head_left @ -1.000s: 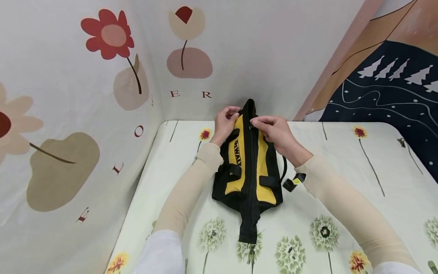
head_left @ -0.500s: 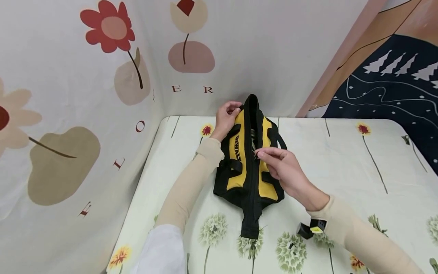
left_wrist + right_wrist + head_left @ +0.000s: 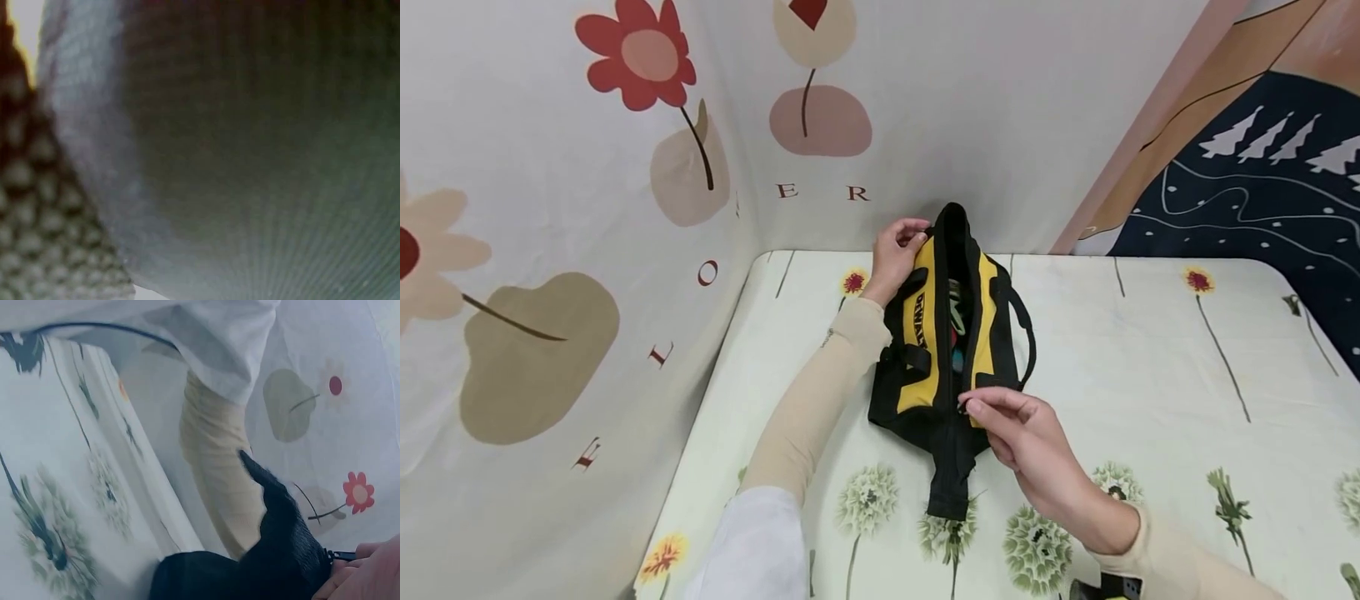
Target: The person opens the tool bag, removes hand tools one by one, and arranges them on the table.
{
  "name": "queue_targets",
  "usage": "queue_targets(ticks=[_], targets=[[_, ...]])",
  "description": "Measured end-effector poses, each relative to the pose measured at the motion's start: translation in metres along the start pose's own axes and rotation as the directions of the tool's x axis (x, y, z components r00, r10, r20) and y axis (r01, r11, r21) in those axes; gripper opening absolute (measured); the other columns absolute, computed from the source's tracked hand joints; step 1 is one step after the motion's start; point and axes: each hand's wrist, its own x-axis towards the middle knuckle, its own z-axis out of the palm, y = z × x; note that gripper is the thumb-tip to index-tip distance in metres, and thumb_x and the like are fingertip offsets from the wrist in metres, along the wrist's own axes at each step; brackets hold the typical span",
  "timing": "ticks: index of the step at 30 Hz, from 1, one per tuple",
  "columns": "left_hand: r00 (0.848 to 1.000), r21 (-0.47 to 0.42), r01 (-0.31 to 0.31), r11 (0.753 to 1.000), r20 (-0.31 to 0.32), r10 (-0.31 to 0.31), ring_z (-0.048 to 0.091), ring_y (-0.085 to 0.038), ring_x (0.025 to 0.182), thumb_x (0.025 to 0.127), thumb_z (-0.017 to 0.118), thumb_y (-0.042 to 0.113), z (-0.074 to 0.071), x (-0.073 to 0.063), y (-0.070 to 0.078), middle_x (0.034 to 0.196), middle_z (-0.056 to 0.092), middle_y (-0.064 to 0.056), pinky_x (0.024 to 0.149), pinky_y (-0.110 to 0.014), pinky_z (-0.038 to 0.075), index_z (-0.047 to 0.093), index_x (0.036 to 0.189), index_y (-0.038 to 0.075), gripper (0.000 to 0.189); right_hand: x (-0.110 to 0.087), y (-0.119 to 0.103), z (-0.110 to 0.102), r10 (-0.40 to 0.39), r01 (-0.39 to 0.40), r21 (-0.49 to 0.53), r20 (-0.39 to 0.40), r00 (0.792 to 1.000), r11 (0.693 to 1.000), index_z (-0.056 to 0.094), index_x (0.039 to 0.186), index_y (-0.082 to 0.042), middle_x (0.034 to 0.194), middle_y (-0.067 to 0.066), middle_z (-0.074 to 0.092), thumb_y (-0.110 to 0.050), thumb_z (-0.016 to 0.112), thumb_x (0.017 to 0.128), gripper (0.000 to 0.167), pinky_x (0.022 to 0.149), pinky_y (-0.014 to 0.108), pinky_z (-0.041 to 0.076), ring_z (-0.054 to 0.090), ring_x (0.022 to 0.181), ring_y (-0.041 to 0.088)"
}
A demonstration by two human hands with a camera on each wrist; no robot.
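A black and yellow DEWALT tool bag [image 3: 917, 392] stands on the table, its top zipper parted along most of its length. Through the gap show a light green item [image 3: 957, 315] and small red and blue items, too hidden to name. At the bag's far left corner my left hand [image 3: 895, 257] pinches the edge. My right hand [image 3: 1026, 433] pinches the zipper pull [image 3: 342, 555] near the bag's close end, where a black end tab [image 3: 949, 496] sticks out. Blurred fabric fills the left wrist view, so that hand's fingers are hidden there.
The table [image 3: 1150, 350] wears a white cloth printed with flowers. Behind and to the left hang pale printed sheets [image 3: 1000, 125]. A black carry handle [image 3: 1028, 342] loops out on the bag's right side.
My right hand has drawn the zipper pull from the far end toward me. The bag's top has parted and its contents show. My left hand has stayed at the far corner.
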Motion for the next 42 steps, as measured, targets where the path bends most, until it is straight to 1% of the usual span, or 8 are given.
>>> queue_targets(ticks=[5, 11, 15, 20, 27, 31, 35, 42], targets=[[1.0, -0.012, 0.005, 1.0, -0.002, -0.005, 0.066, -0.022, 0.104, 0.111, 0.067, 0.004, 0.001, 0.001, -0.001, 0.121, 0.075, -0.016, 0.086, -0.022, 0.051, 0.078, 0.128, 0.001, 0.021, -0.013, 0.009, -0.003, 0.013, -0.012, -0.011, 0.026, 1.0, 1.0, 0.085, 0.111, -0.016, 0.086, -0.007, 0.071, -0.008, 0.069, 0.11, 0.018, 0.049, 0.036, 0.017, 0.023, 0.049, 0.017], [1.0, -0.023, 0.005, 1.0, -0.016, -0.005, 0.065, -0.019, 0.102, 0.111, 0.068, 0.004, 0.001, 0.003, -0.002, 0.121, 0.075, -0.016, 0.084, -0.02, 0.05, 0.078, 0.128, 0.001, 0.021, -0.025, 0.013, -0.007, 0.063, -0.059, -0.048, 0.082, 0.995, 0.997, 0.085, 0.11, -0.017, 0.058, -0.008, 0.038, -0.01, 0.07, 0.109, 0.017, 0.047, 0.038, 0.015, 0.016, 0.049, 0.025], [1.0, -0.033, 0.0, 0.999, -0.019, -0.001, 0.065, -0.017, 0.101, 0.11, 0.068, 0.004, 0.001, 0.005, -0.003, 0.121, 0.075, -0.017, 0.084, -0.02, 0.05, 0.078, 0.128, -0.001, 0.021, -0.031, 0.013, -0.009, 0.092, -0.084, -0.064, 0.127, 0.988, 0.994, 0.085, 0.112, -0.018, 0.059, -0.009, 0.039, -0.013, 0.071, 0.109, 0.015, 0.047, 0.037, 0.017, 0.017, 0.049, 0.022], [1.0, -0.038, -0.001, 0.999, -0.018, 0.001, 0.063, -0.012, 0.096, 0.11, 0.068, 0.003, 0.001, 0.004, -0.006, 0.12, 0.075, -0.018, 0.082, -0.019, 0.05, 0.079, 0.127, -0.001, 0.021, -0.035, 0.019, -0.011, 0.047, -0.039, -0.042, 0.209, 0.977, 0.998, 0.085, 0.114, -0.019, 0.064, -0.01, 0.044, -0.011, 0.067, 0.111, 0.02, 0.047, 0.039, 0.018, 0.02, 0.051, 0.025], [1.0, -0.025, -0.006, 1.0, 0.024, 0.006, 0.066, -0.017, 0.1, 0.111, 0.067, 0.004, 0.001, 0.002, -0.007, 0.121, 0.075, -0.018, 0.084, -0.02, 0.05, 0.078, 0.129, 0.0, 0.022, -0.033, 0.024, -0.011, 0.019, -0.024, 0.022, 0.239, 0.971, 0.999, 0.084, 0.114, -0.021, 0.065, -0.013, 0.05, -0.007, 0.065, 0.111, 0.024, 0.048, 0.038, 0.018, 0.02, 0.052, 0.024], [0.998, 0.005, -0.026, 1.0, 0.057, 0.025, 0.067, -0.024, 0.111, 0.114, 0.065, 0.01, -0.003, 0.001, -0.007, 0.129, 0.074, -0.015, 0.094, -0.026, 0.053, 0.077, 0.133, 0.002, 0.024, -0.024, 0.019, -0.015, -0.082, 0.081, 0.011, 0.197, 0.977, 0.997, 0.082, 0.112, -0.02, 0.081, -0.012, 0.065, 0.0, 0.065, 0.108, 0.027, 0.047, 0.034, 0.023, 0.029, 0.052, 0.014], [0.994, 0.036, -0.063, 0.997, 0.09, 0.059, 0.067, -0.026, 0.12, 0.116, 0.063, 0.02, -0.01, -0.004, -0.004, 0.138, 0.072, -0.013, 0.106, -0.034, 0.054, 0.074, 0.139, 0.004, 0.03, -0.005, 0.009, -0.021, -0.205, 0.207, -0.025, 0.063, 0.977, 0.978, 0.08, 0.111, -0.013, 0.093, -0.006, 0.074, 0.004, 0.066, 0.106, 0.022, 0.048, 0.026, 0.032, 0.04, 0.055, 0.005], [0.978, 0.089, -0.171, 0.981, 0.135, 0.158, 0.063, -0.029, 0.128, 0.115, 0.065, 0.029, -0.019, -0.019, 0.018, 0.146, 0.063, -0.014, 0.114, -0.039, 0.049, 0.062, 0.151, 0.001, 0.046, 0.035, -0.007, -0.032, -0.367, 0.347, -0.137, -0.166, 0.915, 0.928, 0.078, 0.115, -0.007, 0.098, -0.001, 0.076, 0.006, 0.072, 0.103, 0.019, 0.055, 0.027, 0.041, 0.052, 0.063, 0.009]])
